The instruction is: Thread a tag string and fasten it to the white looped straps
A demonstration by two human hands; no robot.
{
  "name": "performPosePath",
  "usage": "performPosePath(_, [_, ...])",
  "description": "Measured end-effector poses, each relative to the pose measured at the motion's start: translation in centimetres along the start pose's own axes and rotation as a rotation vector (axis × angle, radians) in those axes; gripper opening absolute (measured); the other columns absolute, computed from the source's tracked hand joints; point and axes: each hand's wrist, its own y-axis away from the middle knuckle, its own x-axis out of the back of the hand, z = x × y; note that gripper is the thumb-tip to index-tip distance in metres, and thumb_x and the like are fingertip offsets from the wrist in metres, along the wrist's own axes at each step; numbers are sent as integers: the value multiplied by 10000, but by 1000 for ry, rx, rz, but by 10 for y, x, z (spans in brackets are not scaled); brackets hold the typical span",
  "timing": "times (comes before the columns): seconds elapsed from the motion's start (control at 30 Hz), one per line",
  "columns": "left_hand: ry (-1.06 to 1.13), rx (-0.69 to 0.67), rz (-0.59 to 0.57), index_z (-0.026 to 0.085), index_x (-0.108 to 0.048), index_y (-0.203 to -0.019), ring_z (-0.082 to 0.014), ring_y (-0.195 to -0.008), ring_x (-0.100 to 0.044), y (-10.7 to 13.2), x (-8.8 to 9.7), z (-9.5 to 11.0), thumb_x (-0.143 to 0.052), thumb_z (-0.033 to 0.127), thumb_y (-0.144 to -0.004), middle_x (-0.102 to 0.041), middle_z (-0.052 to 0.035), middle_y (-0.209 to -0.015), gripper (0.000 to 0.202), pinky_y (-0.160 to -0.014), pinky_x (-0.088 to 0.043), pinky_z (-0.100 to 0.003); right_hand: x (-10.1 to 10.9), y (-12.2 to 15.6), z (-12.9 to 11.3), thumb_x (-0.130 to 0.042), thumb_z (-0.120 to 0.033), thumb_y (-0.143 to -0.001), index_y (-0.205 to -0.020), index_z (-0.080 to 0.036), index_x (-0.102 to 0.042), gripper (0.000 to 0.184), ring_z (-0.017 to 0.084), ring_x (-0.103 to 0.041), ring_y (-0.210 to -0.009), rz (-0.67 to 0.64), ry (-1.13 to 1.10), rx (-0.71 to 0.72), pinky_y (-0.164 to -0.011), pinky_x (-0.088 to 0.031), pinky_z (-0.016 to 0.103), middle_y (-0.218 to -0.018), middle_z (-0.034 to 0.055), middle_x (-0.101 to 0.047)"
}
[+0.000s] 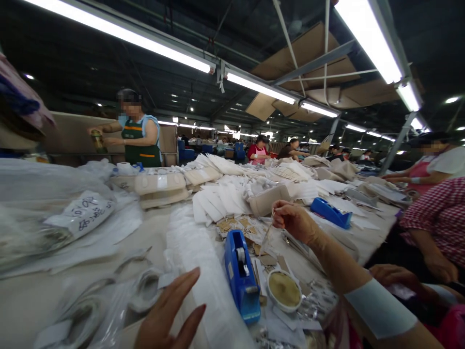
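My left hand (169,312) is low in the view, fingers stretched and thumb apart, holding nothing. It hovers by a long strip of clear plastic bags (198,261). Raised over the table, my right hand (296,222) pinches a thin pale string (268,237) that hangs down towards brown paper tags (268,261); whether a tag is tied to it I cannot tell. Between my hands stands a blue tape dispenser (241,276). Beside it sits a white bowl (284,290) with a tan sponge-like or paste-like filling.
Stacked beige bags (160,186) and white sheets (218,201) cover the far side. A big plastic sack (47,208) lies left, tape rolls (82,312) at front left. Another blue dispenser (330,212) stands right. A person in a checked shirt (436,218) sits close at right.
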Motion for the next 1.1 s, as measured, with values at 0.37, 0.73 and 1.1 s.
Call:
performPosePath(0.37, [519,389,-285,176,-631,-1095,-228,-912,-616,-15,-25,47,-612,268,-718,-692,-63,-1008,389,-843,-483,-334,-102,43,11,-624,-219,-611,-679,-154,-564,111,64,-398,-367,-298,-54,-113,-391,-305,194,-403,-57,-471])
performPosePath(0.73, [938,736,-194,125,-697,-745,-128,-613,-513,9,2,37,-703,366,-675,-619,-15,-630,252,-602,-408,-219,-120,67,42,-565,-228,-788,-786,-203,-557,27,120,-528,-661,-59,533,450,-603,-430,256,-707,-3,-567])
performPosePath(1.1, [1022,743,-267,127,-640,-634,-119,-623,-470,8,17,47,-714,350,-662,-565,3,-617,236,-600,-378,-215,-131,103,76,-453,-132,-880,-932,-185,-573,141,161,-527,-761,-266,1239,1076,-655,-409,310,-815,43,-601])
